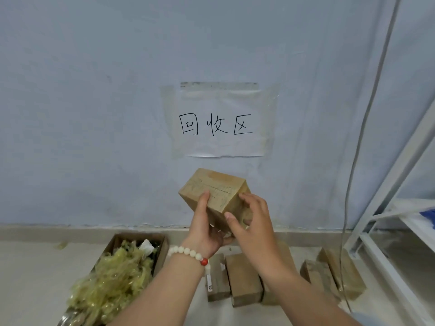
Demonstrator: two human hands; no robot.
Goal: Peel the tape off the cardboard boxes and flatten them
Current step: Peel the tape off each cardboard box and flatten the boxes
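A small brown cardboard box (pixel 217 190) is held up in front of the wall, tilted, its taped seam facing me. My left hand (pixel 206 228) grips it from below, thumb lying along the front face. My right hand (pixel 253 222) curls round the box's right side, thumb and fingertips on its edges. Several more closed cardboard boxes (pixel 243 281) lie on the floor beneath my arms, with two further ones (pixel 339 271) to the right.
An open cardboard box (pixel 162 252) at lower left overflows with crumpled yellowish tape (pixel 117 276). A paper sign (pixel 221 123) is taped to the wall. A white metal shelf frame (pixel 400 208) and a hanging cable (pixel 357 149) stand at the right.
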